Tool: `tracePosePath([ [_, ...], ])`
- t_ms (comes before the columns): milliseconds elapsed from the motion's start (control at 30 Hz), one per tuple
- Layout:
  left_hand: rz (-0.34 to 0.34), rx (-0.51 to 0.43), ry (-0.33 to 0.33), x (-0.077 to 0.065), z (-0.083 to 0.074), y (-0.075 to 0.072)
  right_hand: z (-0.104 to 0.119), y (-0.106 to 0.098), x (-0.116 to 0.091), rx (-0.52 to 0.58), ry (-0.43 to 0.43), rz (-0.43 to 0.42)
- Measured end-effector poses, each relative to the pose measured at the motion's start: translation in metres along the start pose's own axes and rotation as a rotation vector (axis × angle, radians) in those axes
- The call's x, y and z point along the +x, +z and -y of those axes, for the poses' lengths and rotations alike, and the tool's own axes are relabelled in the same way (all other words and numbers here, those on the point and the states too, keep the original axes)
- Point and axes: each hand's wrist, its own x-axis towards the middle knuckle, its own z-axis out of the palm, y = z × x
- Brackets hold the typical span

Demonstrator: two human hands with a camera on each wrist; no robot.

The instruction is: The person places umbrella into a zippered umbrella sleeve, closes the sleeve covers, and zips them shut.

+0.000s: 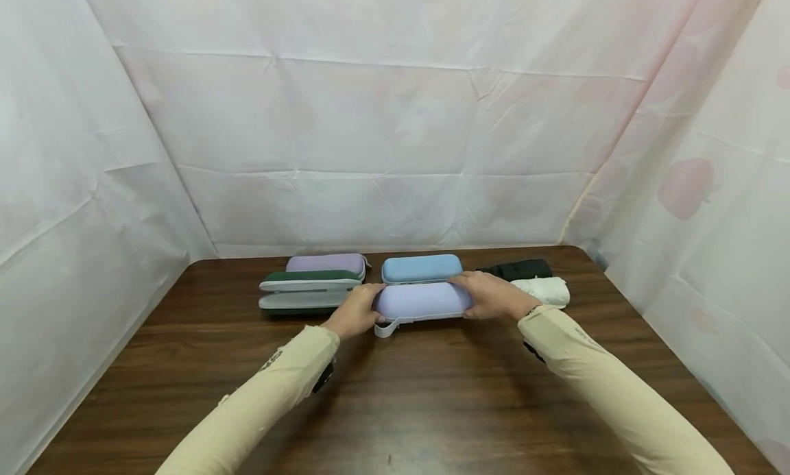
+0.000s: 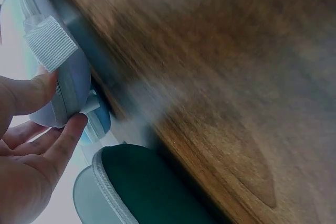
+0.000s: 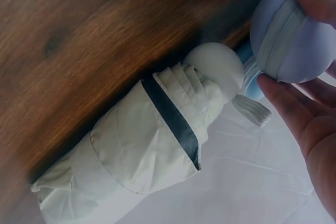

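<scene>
A closed lavender zip case (image 1: 422, 300) with a grey zip band and a strap loop (image 1: 385, 329) is held between both hands at mid-table. My left hand (image 1: 356, 312) grips its left end, thumb by the strap and fingertips round the far side in the left wrist view. On the opposite end, my right hand (image 1: 494, 295) grips with thumb and fingers across the zip. Behind it lies a light blue case (image 1: 422, 266), partly covered by the lavender one. Beside my left hand an opened dark green case (image 1: 311, 276) shows its grey inside.
A purple case (image 1: 327, 261) lies behind the green one. Right of my right hand are a folded black umbrella (image 1: 524, 269) and a folded white umbrella (image 3: 131, 140). The wooden table (image 1: 407, 399) meets white sheeting (image 1: 382, 208) at its back and sides.
</scene>
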Motion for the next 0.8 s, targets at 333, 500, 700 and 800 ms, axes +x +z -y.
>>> tracePosePath([
  [333,0.009,0.044,-0.021,0.015,0.01,0.008,-0.008,0.006,0.013,0.01,0.09,0.016],
  [500,0.031,0.05,-0.047,0.018,0.009,0.011,-0.01,0.009,0.012,0.015,0.106,0.011],
  [700,0.036,0.046,-0.071,0.022,0.006,0.012,-0.012,0.01,0.013,0.014,0.169,0.013],
  [800,0.037,0.055,-0.078,0.024,0.003,0.012,-0.014,0.011,0.012,0.007,0.182,0.011],
])
